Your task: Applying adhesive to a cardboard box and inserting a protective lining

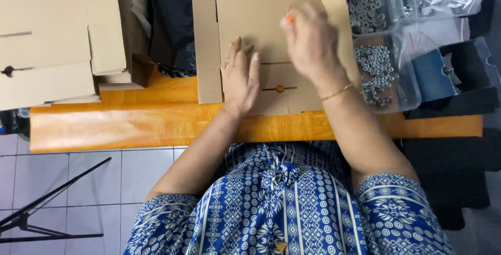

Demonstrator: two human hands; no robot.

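Both hands (276, 62) flat on cardboard sheet (261, 20)

– What is the person wearing?
– A blue dress (292, 208) with white patterned stripes, short sleeves.
– Any jewellery?
– A ring on the left hand (241, 77), a thin gold bracelet (336, 92) by the right hand (312, 41), orange nail polish.

the flat cardboard box (261, 30) runs out of the picture at the far edge, and the left hand (241, 77) and right hand (312, 41) cover part of it. the right hand is blurred, so its fingertips are unclear. the small metal parts in the clear trays (373, 69) are too small to tell. the cardboard stack (47, 36) is cut at the left edge.
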